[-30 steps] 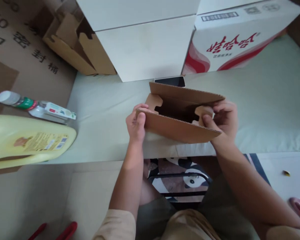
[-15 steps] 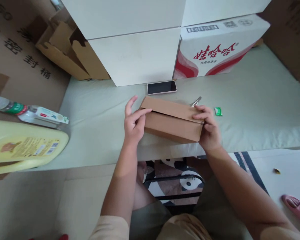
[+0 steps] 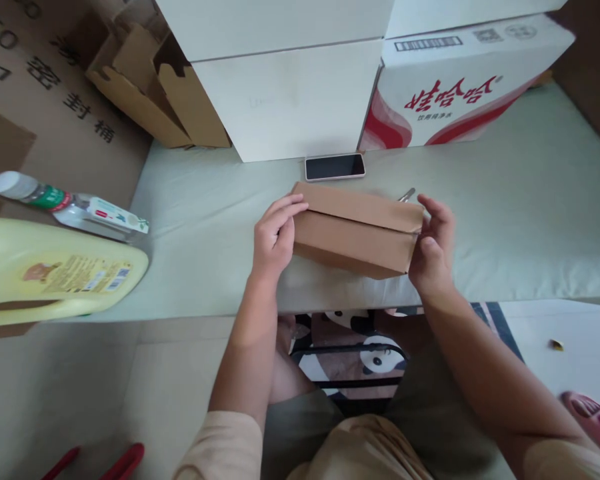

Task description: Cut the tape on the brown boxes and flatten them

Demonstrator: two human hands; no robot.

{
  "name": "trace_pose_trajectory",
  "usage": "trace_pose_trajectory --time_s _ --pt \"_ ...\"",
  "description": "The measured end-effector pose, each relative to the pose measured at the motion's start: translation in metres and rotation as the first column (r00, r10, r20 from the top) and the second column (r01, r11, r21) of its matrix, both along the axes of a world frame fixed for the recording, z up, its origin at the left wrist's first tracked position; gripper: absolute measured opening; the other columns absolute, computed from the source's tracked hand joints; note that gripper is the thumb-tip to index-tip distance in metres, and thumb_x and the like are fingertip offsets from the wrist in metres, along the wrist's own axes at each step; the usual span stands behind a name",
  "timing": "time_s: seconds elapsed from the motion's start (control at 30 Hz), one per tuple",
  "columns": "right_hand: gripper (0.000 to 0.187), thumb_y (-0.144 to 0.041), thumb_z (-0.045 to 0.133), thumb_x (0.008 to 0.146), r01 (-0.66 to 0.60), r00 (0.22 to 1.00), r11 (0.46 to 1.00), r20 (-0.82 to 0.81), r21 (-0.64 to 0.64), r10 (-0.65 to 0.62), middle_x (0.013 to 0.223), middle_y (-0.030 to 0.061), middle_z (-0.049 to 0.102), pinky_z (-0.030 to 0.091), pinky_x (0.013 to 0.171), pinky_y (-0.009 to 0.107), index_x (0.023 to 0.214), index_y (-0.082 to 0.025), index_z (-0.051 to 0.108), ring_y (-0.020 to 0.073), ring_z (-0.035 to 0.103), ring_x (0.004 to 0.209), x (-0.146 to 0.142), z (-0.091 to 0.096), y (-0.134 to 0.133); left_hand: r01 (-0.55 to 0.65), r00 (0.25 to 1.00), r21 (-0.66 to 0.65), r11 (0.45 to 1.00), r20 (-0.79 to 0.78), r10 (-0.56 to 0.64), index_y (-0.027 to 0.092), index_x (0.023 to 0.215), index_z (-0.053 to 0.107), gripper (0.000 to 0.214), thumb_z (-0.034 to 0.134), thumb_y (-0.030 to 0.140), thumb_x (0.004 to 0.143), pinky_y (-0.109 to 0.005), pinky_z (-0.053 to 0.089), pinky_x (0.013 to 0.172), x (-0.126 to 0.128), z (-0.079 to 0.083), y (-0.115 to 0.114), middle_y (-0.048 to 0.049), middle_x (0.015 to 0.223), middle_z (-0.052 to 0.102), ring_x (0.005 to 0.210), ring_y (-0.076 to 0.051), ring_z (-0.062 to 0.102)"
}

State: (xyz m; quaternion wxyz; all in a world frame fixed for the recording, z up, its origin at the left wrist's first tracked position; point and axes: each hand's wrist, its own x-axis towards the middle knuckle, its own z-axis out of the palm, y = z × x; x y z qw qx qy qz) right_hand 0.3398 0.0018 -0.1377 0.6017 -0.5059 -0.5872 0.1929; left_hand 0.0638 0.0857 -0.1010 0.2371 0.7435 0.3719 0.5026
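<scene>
A small brown cardboard box sits near the front edge of the cloth-covered surface, its top flaps nearly meeting along a dark seam. At its left end my left hand is closed, fingers laid over the top edge and thumb along the side. My right hand is curled against the right end, with its index finger lifted and its thumb by the corner. Behind the box the tip of a silver metal tool shows; the rest of it is hidden. The inside of the box cannot be seen.
A phone lies behind the box, before stacked white cartons and a red-and-white carton. On the left are a plastic bottle, a yellow jug and open cardboard. The surface's front edge is close.
My right fingers have come off the box top to its right end. My left fingers, raised before, now rest on the box. The whole view has shifted, and the green sachet is out of sight.
</scene>
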Motion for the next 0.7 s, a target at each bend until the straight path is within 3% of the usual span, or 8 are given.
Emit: trace_pose_trajectory --time_s 0.17,0.27,0.37,0.47,0.57,0.7 --pt "0.056 -0.063 0.042 0.1 0.022 0.989 0.998 0.144 0.065 -0.031 0.163 0.0083 0.041 0.029 0.126 0.069 0.149 -0.036 0.049 0.0383 0.043 0.151 -0.003 -0.001 -0.006 -0.05 0.991 0.113 0.992 -0.115 0.063 0.025 0.119 0.076 0.04 0.039 0.036 0.11 -0.047 0.056 0.115 0.006 -0.001 -0.006 -0.0074 0.138 0.074 0.133 -0.022 0.067" --pt "0.057 -0.065 0.033 0.1 0.066 0.982 0.994 0.172 0.084 -0.08 0.167 0.0054 0.035 0.032 0.125 0.069 0.15 -0.04 0.045 0.0372 0.044 0.152 -0.008 -0.004 -0.005 -0.082 0.983 0.244 0.966 -0.142 0.119 0.023 0.121 0.075 0.037 0.044 0.038 0.108 -0.051 0.054 0.117 0.009 0.003 -0.011 -0.0087 0.137 0.075 0.137 -0.025 0.065" --pt "0.054 -0.061 0.036 0.1 0.076 0.988 0.983 0.121 0.167 -0.097 0.165 0.0025 0.035 0.035 0.125 0.067 0.15 -0.043 0.044 0.0352 0.045 0.15 -0.011 -0.006 -0.003 -0.104 0.969 0.351 0.931 -0.174 0.173 0.021 0.118 0.076 0.035 0.047 0.035 0.106 -0.052 0.055 0.116 0.01 0.008 -0.013 -0.0069 0.127 0.079 0.133 -0.026 0.068" --pt "0.04 -0.053 0.04 0.101 0.069 0.983 0.974 0.15 0.214 -0.102 0.16 0.0036 0.041 0.038 0.123 0.065 0.129 -0.036 0.062 0.0361 0.049 0.147 -0.014 -0.003 -0.002 -0.124 0.942 0.362 0.924 -0.249 0.224 0.022 0.11 0.079 0.035 0.047 0.032 0.105 -0.05 0.058 0.11 0.01 0.012 -0.014 -0.0049 0.117 0.082 0.128 -0.026 0.071" --pt "0.035 -0.049 0.042 0.101 0.059 0.981 0.977 0.171 0.205 -0.095 0.151 0.0065 0.048 0.042 0.119 0.064 0.107 -0.03 0.07 0.0369 0.053 0.142 -0.015 0.004 -0.003 -0.127 0.928 0.35 0.928 -0.288 0.236 0.022 0.106 0.081 0.031 0.051 0.029 0.101 -0.047 0.06 0.105 0.013 0.014 -0.016 -0.005 0.111 0.084 0.122 -0.026 0.074" --pt "0.044 -0.057 0.038 0.101 0.092 0.974 0.99 0.199 0.108 -0.112 0.147 0.0097 0.051 0.043 0.117 0.065 0.109 -0.028 0.07 0.0382 0.053 0.141 -0.014 0.007 -0.005 -0.118 0.92 0.327 0.938 -0.319 0.227 0.024 0.105 0.082 0.027 0.057 0.026 0.097 -0.048 0.057 0.107 0.018 0.013 -0.019 -0.0046 0.111 0.084 0.117 -0.027 0.077"
